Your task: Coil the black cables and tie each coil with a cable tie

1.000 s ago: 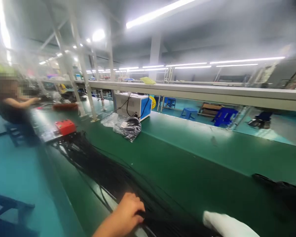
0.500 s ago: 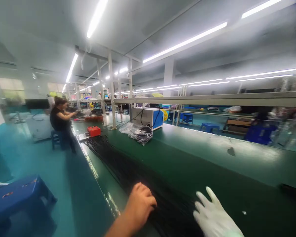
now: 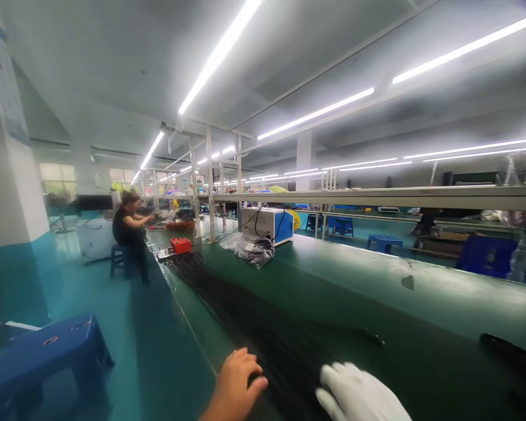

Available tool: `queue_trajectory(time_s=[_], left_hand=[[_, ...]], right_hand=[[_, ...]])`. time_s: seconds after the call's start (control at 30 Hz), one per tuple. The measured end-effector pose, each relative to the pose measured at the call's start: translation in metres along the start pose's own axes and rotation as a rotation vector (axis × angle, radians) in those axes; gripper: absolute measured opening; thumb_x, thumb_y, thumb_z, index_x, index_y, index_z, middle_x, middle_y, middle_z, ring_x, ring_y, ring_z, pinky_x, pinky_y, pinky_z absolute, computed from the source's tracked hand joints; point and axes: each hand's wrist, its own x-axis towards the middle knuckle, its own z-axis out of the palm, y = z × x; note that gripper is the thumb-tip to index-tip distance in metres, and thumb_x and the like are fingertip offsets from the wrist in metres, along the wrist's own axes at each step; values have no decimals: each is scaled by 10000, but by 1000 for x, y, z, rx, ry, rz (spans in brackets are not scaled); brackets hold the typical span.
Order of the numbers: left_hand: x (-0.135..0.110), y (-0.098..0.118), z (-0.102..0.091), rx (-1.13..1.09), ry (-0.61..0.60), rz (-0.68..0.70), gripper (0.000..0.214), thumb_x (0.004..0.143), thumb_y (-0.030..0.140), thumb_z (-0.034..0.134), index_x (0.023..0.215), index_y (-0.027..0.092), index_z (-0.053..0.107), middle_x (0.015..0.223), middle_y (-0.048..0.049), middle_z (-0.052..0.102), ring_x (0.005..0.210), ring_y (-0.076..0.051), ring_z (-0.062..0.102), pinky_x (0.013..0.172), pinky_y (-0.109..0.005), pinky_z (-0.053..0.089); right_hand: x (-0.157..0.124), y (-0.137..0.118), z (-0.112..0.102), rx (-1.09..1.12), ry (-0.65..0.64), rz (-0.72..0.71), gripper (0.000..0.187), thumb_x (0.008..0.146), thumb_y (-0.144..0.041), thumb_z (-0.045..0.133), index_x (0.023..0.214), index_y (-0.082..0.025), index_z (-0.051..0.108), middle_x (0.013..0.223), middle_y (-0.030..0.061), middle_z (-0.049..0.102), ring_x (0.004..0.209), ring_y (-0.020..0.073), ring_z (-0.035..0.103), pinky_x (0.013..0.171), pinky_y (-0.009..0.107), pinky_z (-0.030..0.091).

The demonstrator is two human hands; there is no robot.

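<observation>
A long bundle of black cables lies along the near side of the green conveyor belt. My bare left hand rests on the near end of the bundle with its fingers curled over the cables. My right hand, in a white glove, lies flat on the cables beside it with its fingers spread.
A red box, a clear bag of black cables and a white and blue machine stand further along the belt. A seated person works at the far left. A blue stool stands near left.
The view has tilted upward and left. My gloved right hand came onto the cables and slid left toward my left hand, which stays on the bundle.
</observation>
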Motion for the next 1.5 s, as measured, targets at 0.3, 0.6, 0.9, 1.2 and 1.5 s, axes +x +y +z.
queue_trajectory(time_s=[0.3, 0.6, 0.9, 1.2, 1.5], left_hand=[[78, -23, -8, 114, 65, -119, 517, 853, 345, 466, 1328, 147, 516, 1399, -117, 495, 1334, -294, 376, 1138, -478, 207], [100, -2, -5, 218, -74, -41, 542, 758, 441, 588, 1198, 126, 626, 1214, -180, 634, 1165, -365, 528, 1056, -540, 284], [123, 43, 14, 89, 22, 49, 267, 785, 318, 568, 1018, 240, 672, 1091, -42, 660, 1059, -256, 554, 905, -361, 432], [103, 39, 16, 11, 58, 37, 253, 820, 264, 528, 1025, 216, 669, 1068, -43, 661, 1025, -237, 569, 902, -351, 457], [29, 10, 40, 83, -41, 187, 625, 804, 502, 617, 1358, 244, 483, 1474, -117, 370, 1335, -345, 370, 1100, -512, 328]], right_hand=[[109, -16, 34, 81, -81, -4, 628, 866, -390, 345, 1437, -131, 315, 1493, 138, 275, 1358, 400, 280, 1064, 655, 180], [102, 40, 40, 117, -7, 120, 468, 768, -232, 491, 1211, -154, 621, 1245, 154, 605, 1113, 325, 570, 934, 445, 447], [123, 140, 27, 100, 92, 240, 302, 761, -165, 475, 1002, -136, 655, 1077, 189, 648, 1040, 370, 583, 905, 513, 362], [76, 131, 60, 349, -27, 294, 185, 805, -179, 395, 720, -208, 557, 754, 81, 710, 679, 232, 666, 541, 288, 415], [36, 116, 45, 225, 210, 259, 302, 800, -318, 461, 987, -230, 680, 1057, 133, 686, 951, 319, 650, 796, 440, 511]])
